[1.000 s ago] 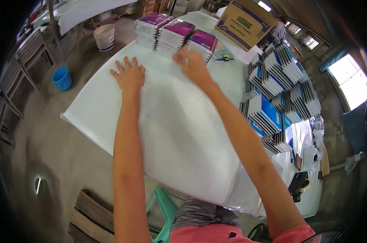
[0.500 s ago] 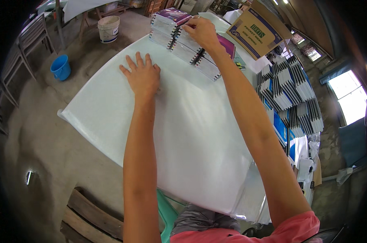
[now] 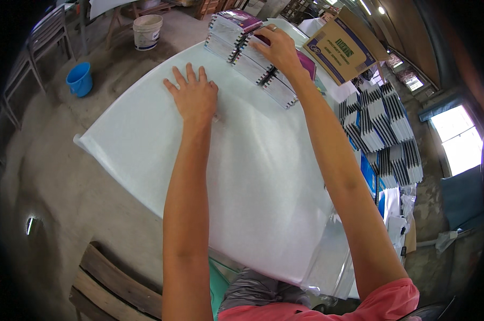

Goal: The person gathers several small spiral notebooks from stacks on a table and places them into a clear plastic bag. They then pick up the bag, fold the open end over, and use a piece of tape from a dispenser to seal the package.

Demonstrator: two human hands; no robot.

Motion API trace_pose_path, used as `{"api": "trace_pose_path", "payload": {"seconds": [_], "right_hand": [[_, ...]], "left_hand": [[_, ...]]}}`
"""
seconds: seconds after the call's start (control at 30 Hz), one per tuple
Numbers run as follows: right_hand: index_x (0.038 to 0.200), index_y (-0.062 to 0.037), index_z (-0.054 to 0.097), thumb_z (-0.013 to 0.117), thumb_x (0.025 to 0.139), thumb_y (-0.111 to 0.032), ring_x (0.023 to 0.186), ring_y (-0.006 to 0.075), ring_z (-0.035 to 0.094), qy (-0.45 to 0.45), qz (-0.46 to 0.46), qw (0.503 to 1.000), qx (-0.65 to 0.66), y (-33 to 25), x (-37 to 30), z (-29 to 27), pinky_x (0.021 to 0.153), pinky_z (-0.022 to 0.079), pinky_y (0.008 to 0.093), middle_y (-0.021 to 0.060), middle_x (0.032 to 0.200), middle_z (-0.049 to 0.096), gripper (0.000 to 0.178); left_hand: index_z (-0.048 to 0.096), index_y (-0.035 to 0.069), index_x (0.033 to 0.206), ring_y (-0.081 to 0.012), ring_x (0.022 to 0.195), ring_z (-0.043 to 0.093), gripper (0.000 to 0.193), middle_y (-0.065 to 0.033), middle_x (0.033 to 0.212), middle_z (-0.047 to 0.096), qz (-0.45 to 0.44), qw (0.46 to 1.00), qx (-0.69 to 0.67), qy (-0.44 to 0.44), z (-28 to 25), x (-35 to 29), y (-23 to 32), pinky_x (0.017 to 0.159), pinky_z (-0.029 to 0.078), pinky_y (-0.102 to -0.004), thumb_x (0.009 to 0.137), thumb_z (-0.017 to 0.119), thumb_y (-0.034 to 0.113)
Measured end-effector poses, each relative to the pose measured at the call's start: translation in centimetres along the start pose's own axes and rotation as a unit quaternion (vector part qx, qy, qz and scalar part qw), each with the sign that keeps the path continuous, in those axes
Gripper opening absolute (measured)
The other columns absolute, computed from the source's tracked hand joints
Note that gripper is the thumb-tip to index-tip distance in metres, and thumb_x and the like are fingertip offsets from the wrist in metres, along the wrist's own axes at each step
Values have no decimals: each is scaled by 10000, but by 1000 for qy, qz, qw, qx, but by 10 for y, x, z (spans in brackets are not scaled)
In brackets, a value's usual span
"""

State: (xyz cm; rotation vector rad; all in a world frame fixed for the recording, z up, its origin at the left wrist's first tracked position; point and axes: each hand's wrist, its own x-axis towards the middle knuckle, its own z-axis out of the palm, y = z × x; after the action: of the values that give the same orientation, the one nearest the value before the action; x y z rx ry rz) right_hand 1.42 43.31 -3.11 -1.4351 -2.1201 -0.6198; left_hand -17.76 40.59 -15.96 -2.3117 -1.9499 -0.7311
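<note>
My left hand (image 3: pixel 196 97) lies palm down on the white-covered table (image 3: pixel 263 176), fingers spread, holding nothing. At the table's far end stand stacks of small spiral notebooks (image 3: pixel 246 62) with purple covers, wrapped in clear plastic, their dark spiral bindings facing me. My right hand (image 3: pixel 280 52) reaches over the middle stack, its bent thumb and fingers closed at the top of a purple-covered notebook. A ring shows on one finger. Part of that notebook is hidden under the hand. Another purple-covered stack (image 3: pixel 307 64) shows just right of my wrist.
An open cardboard box (image 3: pixel 342 49) stands beyond my right forearm. Tall piles of spiral-bound notebooks (image 3: pixel 383 115) line the right side. Clear plastic sheets (image 3: pixel 327 262) lie at the near right corner. Left on the floor are a blue bucket (image 3: pixel 80 80), a white pail (image 3: pixel 146 33) and a wooden chair (image 3: pixel 113 281).
The whole view has shifted slightly. My right thumb and fingers, pinched close together before, are now wider apart with purple cover between them. My left hand stays flat on the table.
</note>
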Motion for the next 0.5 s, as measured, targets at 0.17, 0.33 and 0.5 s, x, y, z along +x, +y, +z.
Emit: {"api": "trace_pose_path", "payload": {"seconds": [0.17,0.33,0.5], "right_hand": [[1005,-66,668,755,741,-223,974,332,593,14,-2,1000,6,2,-4,2,840,479,429,126,1027,630,319],[1004,-54,650,779,714,-229,984,345,578,13,-16,1000,-9,-3,-5,3,853,472,429,141,1034,610,362],[1033,-58,639,785,710,-222,996,339,574,27,-15,999,-22,-3,-6,6,863,469,428,135,1034,598,390]], "left_hand": [[419,191,1446,-376,1433,207,521,-62,1539,321,-3,1000,-1,-5,-1,0,3,1110,128,-650,959,419,377],[416,199,1450,-369,1436,203,522,-54,1540,321,-7,1000,9,-11,-2,0,1,1113,127,-646,961,416,383],[425,197,1445,-366,1435,205,518,-54,1539,322,-6,1000,5,-12,-2,-1,2,1114,127,-642,963,415,385]]}}
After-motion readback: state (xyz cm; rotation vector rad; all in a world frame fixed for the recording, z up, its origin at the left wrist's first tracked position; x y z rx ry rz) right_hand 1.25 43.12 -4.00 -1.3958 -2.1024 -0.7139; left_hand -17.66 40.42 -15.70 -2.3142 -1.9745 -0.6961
